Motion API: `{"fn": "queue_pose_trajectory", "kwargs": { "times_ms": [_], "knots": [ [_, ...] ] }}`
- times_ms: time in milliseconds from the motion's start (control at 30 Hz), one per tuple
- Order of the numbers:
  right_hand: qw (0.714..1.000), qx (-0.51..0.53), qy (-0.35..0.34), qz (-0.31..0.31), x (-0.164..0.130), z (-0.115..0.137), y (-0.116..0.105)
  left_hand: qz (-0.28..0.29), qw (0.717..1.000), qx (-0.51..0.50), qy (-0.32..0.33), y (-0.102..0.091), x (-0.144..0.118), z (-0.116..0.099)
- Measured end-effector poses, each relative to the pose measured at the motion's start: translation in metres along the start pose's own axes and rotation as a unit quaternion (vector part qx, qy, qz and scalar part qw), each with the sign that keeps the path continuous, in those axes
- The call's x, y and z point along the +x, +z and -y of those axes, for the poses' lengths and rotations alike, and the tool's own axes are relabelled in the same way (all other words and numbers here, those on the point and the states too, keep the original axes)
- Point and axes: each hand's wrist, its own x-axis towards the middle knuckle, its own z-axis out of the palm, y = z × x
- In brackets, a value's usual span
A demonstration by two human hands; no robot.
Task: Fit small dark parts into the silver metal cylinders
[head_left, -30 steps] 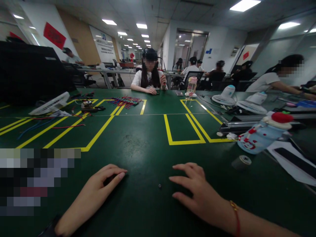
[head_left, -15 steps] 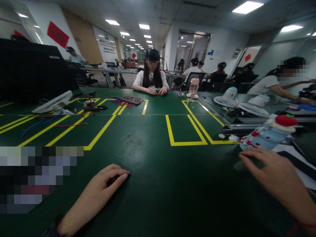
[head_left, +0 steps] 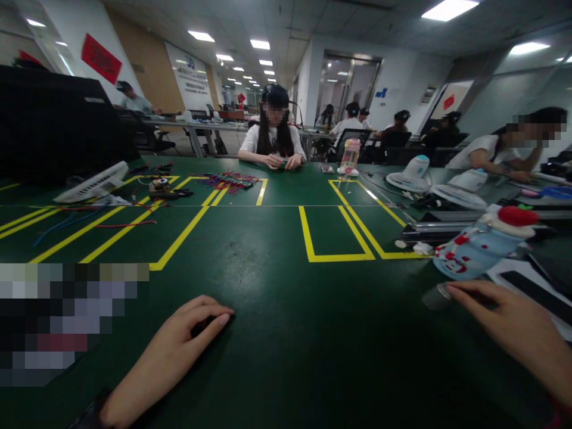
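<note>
My left hand (head_left: 179,345) lies palm down on the green table mat (head_left: 286,333) at the lower left. Its fingers are slightly curled and I see nothing held in it. My right hand (head_left: 513,333) reaches out at the lower right with fingers stretched. Its fingertips touch a small grey tape roll (head_left: 432,296) lying flat on the mat. Just behind the roll lies a light-blue bottle (head_left: 473,247) with red spots and a red cap, tipped on its side.
Yellow tape lines (head_left: 335,257) mark boxes on the mat. Small desk fans (head_left: 92,185) (head_left: 409,176), loose wires (head_left: 125,224) and a bundle of coloured cables (head_left: 227,182) lie further back. A pink-lidded bottle (head_left: 348,156) stands opposite. A person (head_left: 272,140) sits across, and others are at the right.
My right hand has swung from the middle of the mat out to the right and settled on the tape roll. The tiny dark bit between my hands is no longer seen. My left hand stayed still.
</note>
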Motion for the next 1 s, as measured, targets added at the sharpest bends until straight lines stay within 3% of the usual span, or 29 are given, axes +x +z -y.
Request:
{"fn": "queue_pose_trajectory", "kwargs": {
  "times_ms": [233, 367, 500, 567, 667, 800, 900, 1000],
  "knots": [
    [0.985, 0.169, 0.027, 0.017, -0.004, -0.020, 0.012, -0.002, 1.000, -0.001, 0.003, -0.001, -0.001, -0.001],
    [0.989, 0.131, 0.050, 0.053, -0.009, -0.019, 0.024, -0.002, 1.000, 0.004, 0.008, -0.001, -0.002, -0.001],
    [0.987, 0.113, -0.118, -0.002, -0.021, 0.029, 0.035, 0.000, 1.000, 0.014, 0.009, 0.001, -0.001, 0.001],
    [0.965, 0.142, -0.216, 0.030, -0.030, 0.071, 0.039, -0.003, 1.000, 0.019, 0.007, 0.001, -0.001, 0.002],
    [0.923, 0.198, -0.310, 0.115, -0.043, 0.134, 0.044, -0.003, 1.000, 0.023, 0.005, 0.001, -0.003, 0.002],
    [0.881, 0.250, -0.350, 0.198, -0.054, 0.184, 0.047, -0.007, 1.000, 0.019, 0.007, 0.000, -0.004, 0.003],
    [0.872, 0.268, -0.347, 0.217, -0.058, 0.192, 0.052, -0.017, 1.000, 0.013, 0.009, 0.001, -0.002, -0.001],
    [0.874, 0.293, -0.324, 0.214, -0.061, 0.188, 0.062, -0.035, 0.999, 0.003, 0.026, 0.007, 0.002, -0.023]
  ]
}}
